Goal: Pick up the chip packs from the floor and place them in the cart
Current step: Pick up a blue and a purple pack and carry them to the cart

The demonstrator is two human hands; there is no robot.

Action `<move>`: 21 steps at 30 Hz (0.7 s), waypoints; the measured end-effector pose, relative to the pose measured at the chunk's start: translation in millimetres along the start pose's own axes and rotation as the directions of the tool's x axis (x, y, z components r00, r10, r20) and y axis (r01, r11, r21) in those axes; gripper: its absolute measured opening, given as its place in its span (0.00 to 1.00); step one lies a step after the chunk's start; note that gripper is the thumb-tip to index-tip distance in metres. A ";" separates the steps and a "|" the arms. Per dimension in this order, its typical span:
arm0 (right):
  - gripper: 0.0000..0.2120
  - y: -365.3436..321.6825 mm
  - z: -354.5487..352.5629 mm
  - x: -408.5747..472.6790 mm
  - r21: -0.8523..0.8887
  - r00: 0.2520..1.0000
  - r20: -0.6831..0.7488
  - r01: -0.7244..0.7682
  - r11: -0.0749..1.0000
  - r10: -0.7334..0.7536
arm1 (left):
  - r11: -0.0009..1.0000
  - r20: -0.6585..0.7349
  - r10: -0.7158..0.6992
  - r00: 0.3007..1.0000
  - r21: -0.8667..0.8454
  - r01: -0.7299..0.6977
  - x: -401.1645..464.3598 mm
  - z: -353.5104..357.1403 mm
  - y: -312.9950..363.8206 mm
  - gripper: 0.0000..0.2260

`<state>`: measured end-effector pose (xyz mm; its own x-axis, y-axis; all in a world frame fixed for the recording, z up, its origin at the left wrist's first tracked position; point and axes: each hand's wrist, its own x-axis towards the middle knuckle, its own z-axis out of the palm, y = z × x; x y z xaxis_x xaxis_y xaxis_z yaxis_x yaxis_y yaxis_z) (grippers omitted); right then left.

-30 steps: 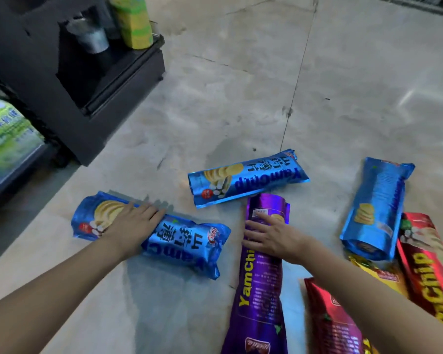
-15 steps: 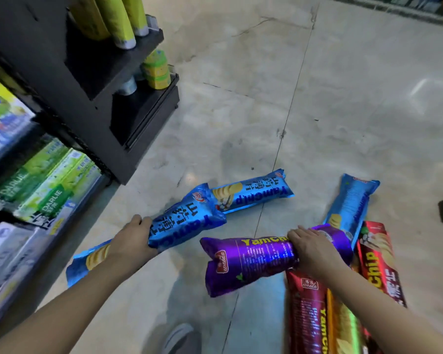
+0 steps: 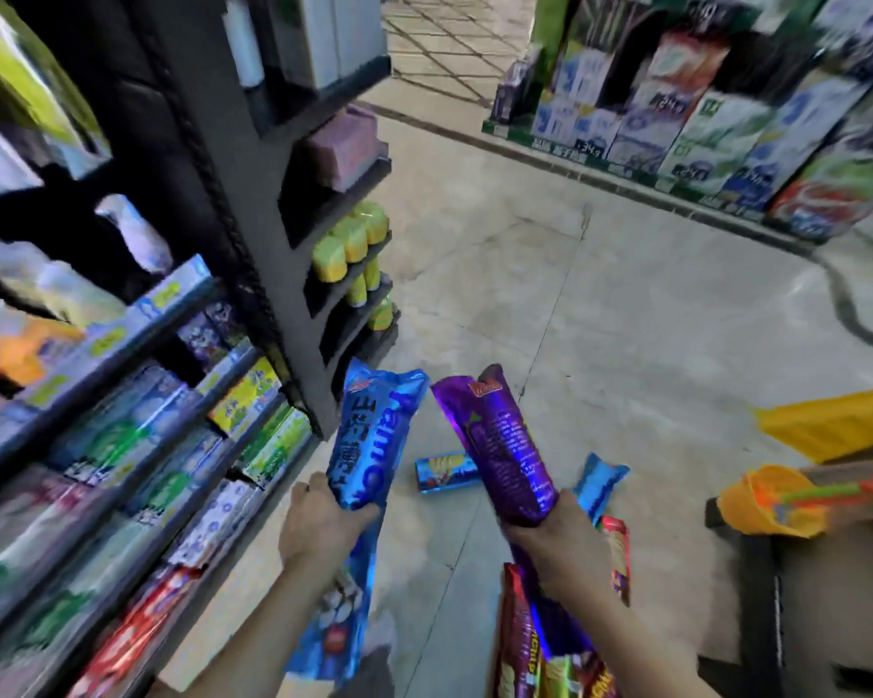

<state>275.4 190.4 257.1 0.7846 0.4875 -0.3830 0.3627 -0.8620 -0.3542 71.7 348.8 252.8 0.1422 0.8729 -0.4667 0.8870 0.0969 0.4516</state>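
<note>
My left hand (image 3: 318,526) grips a long blue chip pack (image 3: 369,440) around its middle, held upright off the floor. My right hand (image 3: 555,541) grips a purple chip pack (image 3: 500,445) the same way, tilted slightly left. On the floor beyond lie another blue pack (image 3: 447,472) and a light blue pack (image 3: 598,486). Red packs (image 3: 517,632) lie under my right forearm. The cart (image 3: 797,501) shows at the right edge, with yellow and orange items in it.
A dark shelf unit (image 3: 253,234) full of boxed goods and yellow-green cans (image 3: 349,244) stands close on the left. Stacked drink cartons (image 3: 701,128) line the far right. Bare tiled floor (image 3: 601,319) lies between them. The view is motion-blurred.
Both hands have lifted their packs off the floor and turned them upright. The head camera has risen and tilted up, bringing the shelves, far display and cart into view.
</note>
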 end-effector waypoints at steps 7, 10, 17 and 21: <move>0.28 -44.0 -66.0 -115.1 0.231 1.000 0.001 0.017 0.973 -0.017 | 0.976 -0.125 -0.070 0.990 -0.216 0.041 -121.3 -68.5 12.9 0.30; 0.30 -50.6 -76.0 -154.8 0.219 0.998 -0.013 0.059 0.974 -0.058 | 0.952 -0.201 -0.097 0.975 -0.304 0.032 -167.3 -87.9 -2.3 0.29; 0.33 -68.6 -66.1 -252.5 0.081 0.935 0.104 0.332 0.940 -0.339 | 0.897 -0.292 -0.230 0.928 -0.434 0.086 -256.4 -123.6 -79.9 0.32; 0.35 -83.0 -29.4 -311.2 0.273 0.887 0.255 0.315 0.909 -0.384 | 0.871 -0.354 -0.344 0.870 -0.467 0.154 -310.6 -140.0 -143.2 0.28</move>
<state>15.9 106.1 430.8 0.4287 0.7991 -0.4215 0.4393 -0.5921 -0.6756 -161.0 130.8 439.5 -0.3365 0.8952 -0.2921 0.5890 0.4422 0.6765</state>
